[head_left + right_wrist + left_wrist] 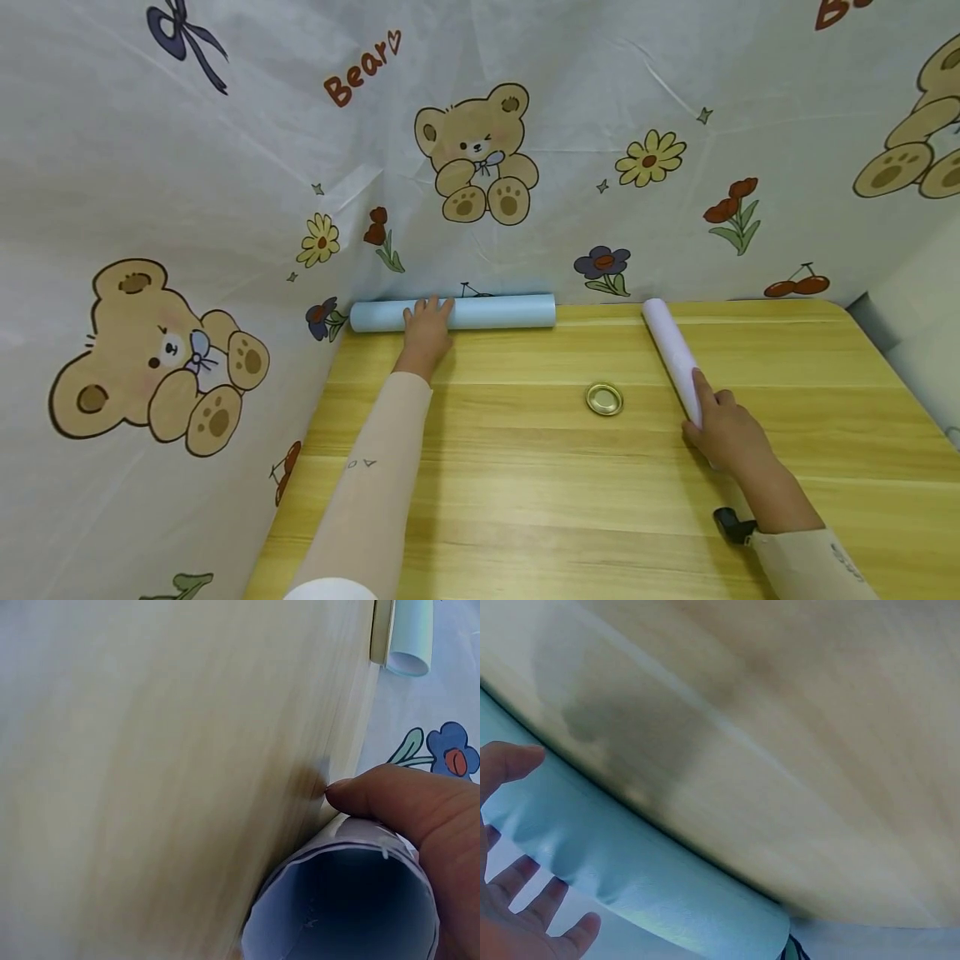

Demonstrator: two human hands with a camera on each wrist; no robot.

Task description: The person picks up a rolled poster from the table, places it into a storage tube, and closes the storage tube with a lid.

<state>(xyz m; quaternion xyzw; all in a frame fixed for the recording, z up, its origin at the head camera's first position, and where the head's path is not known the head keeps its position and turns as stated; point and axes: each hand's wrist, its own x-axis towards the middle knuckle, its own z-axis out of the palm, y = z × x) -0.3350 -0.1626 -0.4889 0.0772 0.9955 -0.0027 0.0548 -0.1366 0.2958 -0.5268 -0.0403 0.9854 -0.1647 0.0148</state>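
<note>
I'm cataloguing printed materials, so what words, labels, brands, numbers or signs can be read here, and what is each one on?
"Bear", then a heart outline: on the bear-print cloth, upper left.
"B" and part of another letter, cut off at the picture's top edge: same cloth, upper right.
Left sleeve, right sleeve: small dark marks, too small to read.
Light-blue roll, lilac roll: none visible.

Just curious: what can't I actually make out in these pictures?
Near part of the lilac roll: head view, mostly covered by the right grip.
That roll's deep inside: right wrist view, lost in shadow.
One end of the blue roll: left wrist view, cut off by the left edge.
Marks on the right sleeve: head view, too small to read.
Rightmost printed bear: head view, cut off by the right edge.
</note>
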